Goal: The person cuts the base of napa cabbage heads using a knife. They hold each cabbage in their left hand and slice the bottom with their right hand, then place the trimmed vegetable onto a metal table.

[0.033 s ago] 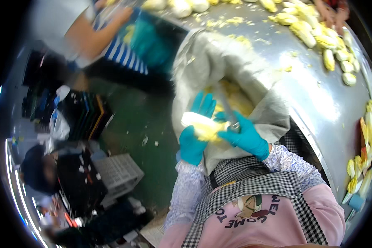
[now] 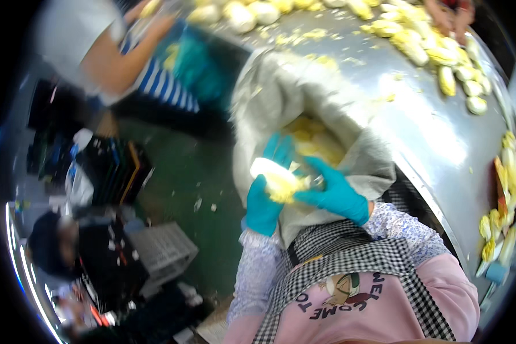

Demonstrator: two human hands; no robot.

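A small yellow-and-white Chinese cabbage (image 2: 276, 179) lies across the palm of my left hand (image 2: 264, 206), white stem end to the left, gripped by thumb and fingers. My right hand (image 2: 341, 198) touches its leafy end and is closed round a knife (image 2: 316, 181). Only a blurred metallic part of the knife shows; its blade is hard to make out. Both hands wear teal gloves. Just beyond them gapes a pale cloth sack (image 2: 269, 86), with yellow leaf pieces (image 2: 312, 137) inside.
A metal table (image 2: 436, 149) stretches ahead and right, bearing piled cabbages (image 2: 410, 46) and leaf scraps. More cabbages and a blue item (image 2: 496, 273) lie along its right edge. Co-workers' hands work at the far side. A dark crate (image 2: 212, 63) stands left of the sack; stacked crates (image 2: 112, 166) lie farther left.
The knife's blade, which showed pointing away over the sack, has swung down beside the cabbage. My right hand has moved slightly left, closer to the cabbage. The view has shifted a little.
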